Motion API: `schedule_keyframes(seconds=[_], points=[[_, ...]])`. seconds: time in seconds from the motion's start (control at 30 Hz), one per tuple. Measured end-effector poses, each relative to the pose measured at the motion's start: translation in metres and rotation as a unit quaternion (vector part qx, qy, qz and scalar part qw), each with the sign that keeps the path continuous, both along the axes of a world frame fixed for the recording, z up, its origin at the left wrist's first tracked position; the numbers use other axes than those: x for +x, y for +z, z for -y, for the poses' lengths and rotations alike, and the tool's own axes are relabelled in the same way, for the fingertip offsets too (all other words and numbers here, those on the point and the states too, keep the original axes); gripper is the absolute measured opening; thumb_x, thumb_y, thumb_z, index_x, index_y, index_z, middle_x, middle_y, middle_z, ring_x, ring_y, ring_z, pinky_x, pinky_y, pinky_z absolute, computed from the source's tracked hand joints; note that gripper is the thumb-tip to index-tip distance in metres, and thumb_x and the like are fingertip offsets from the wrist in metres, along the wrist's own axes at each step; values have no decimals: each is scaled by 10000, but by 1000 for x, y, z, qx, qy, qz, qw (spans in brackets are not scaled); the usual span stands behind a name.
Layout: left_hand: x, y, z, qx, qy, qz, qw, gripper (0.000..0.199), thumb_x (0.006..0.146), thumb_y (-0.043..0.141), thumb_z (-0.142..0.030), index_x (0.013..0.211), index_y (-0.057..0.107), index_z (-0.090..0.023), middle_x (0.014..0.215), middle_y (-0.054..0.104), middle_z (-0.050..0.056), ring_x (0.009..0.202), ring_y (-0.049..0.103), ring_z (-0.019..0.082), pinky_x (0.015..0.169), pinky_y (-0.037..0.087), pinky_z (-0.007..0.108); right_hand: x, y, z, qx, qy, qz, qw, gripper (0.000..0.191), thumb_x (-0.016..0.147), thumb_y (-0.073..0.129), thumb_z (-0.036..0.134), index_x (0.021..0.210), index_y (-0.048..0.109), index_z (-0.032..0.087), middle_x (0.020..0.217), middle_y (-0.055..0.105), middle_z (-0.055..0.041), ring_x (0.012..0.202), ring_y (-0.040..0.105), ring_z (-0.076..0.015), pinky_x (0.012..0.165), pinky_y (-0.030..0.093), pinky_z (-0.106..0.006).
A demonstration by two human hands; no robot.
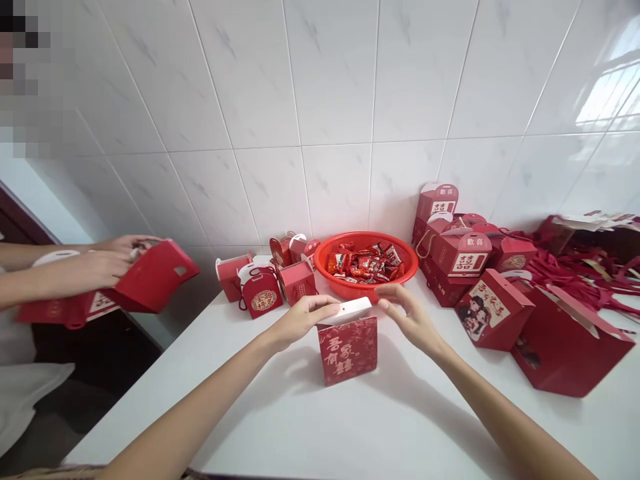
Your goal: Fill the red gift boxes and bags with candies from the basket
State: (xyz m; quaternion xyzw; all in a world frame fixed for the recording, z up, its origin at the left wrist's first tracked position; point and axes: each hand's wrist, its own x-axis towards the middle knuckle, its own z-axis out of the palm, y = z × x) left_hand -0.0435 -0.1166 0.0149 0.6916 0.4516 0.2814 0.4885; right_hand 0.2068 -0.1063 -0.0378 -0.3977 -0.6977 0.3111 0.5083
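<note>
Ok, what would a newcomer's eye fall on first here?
Probably the bright red basket of packets, by the tiled wall. Front and centre, the left hand touches the white top flap of a red box, with the right hand beside it. More red boxes are piled on the table's right side.

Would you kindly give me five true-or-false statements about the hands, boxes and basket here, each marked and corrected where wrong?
1. The left hand touches the white flap of the front box. True.
2. The right hand holds a packet. False: the right hand is open, with nothing visible in it.
3. The basket contains wrapped packets. True.
4. The basket is blue. False: it is red.
5. The other person's hands are holding a red box. True.
</note>
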Motion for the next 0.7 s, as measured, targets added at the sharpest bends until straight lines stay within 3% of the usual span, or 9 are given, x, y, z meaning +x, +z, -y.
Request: schedule_keyframes(seconds=[0.23,0.43,0.6,0.7], points=[[-7,11,-3,0,-19,19,1000,558,886,490,-659,1117,670,-184,1161,689,77,1088,601,245,955,454,344,16,22,-27,20,-95,-13,995,441,827,599,631,884,672,200,965,741,-97,891,683,-251,828,530,-377],[-2,25,-37,2,-18,6,1000,593,901,447,-668,1144,645,-165,1149,687,118,1071,634,241,943,491,367,27,24,-62,15,-95,-32,995,423,771,640,615,815,668,195,834,731,-78,806,686,-238,795,546,-377],[27,34,-86,154,-49,-158,974,379,876,534,-447,1066,697,-164,1169,692,86,1097,622,247,969,460,329,30,20,-98,4,-109,-30,994,419,753,590,612,793,630,197,801,705,-76,725,660,-207,698,549,-345],[50,31,-116,151,-90,-293,940,315,802,588,-315,1049,741,-195,1173,713,65,1109,621,268,969,446,317,27,18,-112,-7,-112,2,994,342,762,562,529,797,630,195,786,706,-69,702,653,-196,675,534,-325]])
